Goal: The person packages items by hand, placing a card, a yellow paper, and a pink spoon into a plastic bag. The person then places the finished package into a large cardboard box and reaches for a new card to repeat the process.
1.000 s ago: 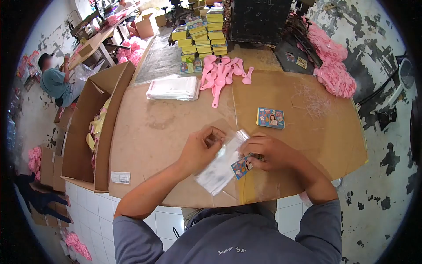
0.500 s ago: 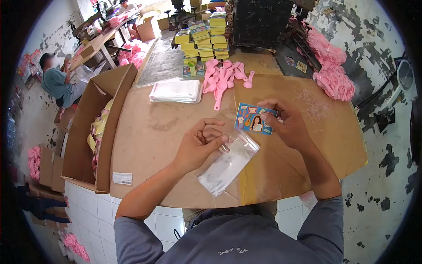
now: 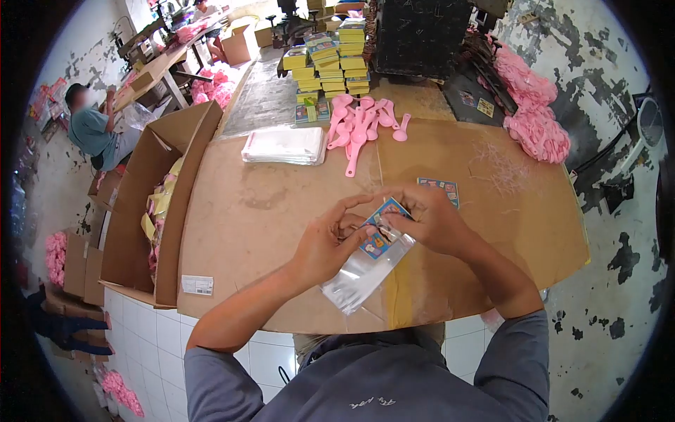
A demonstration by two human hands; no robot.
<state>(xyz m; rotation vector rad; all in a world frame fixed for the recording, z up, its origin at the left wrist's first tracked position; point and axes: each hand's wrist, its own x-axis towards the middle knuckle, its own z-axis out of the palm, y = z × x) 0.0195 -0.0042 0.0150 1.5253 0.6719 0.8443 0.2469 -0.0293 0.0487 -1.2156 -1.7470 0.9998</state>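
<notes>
A blue printed card (image 3: 378, 244) lies tilted at the mouth of a clear plastic bag (image 3: 365, 276), over the cardboard-covered table. My right hand (image 3: 430, 216) pinches the card's upper right part. On its left side, my left hand (image 3: 325, 235) has thumb and fingers closed at the bag's opening and the card's edge. How far the card is inside the bag I cannot tell. Another blue card (image 3: 441, 190) lies flat just behind my right hand. Pink plastic spoons (image 3: 360, 133) are heaped behind my hands, beside a stack of clear bags (image 3: 285, 145).
A large open cardboard box (image 3: 179, 204) stands along the table's left edge. Stacks of yellow-edged cards (image 3: 327, 67) rise at the back, near a black cabinet (image 3: 420, 35). Pink bundles (image 3: 534, 119) lie at the right rear. A person (image 3: 95, 126) sits at the far left.
My right hand has moved left and down, bringing a card onto the bag's mouth. A separate card now shows on the table where that hand was. My left hand has shifted slightly right.
</notes>
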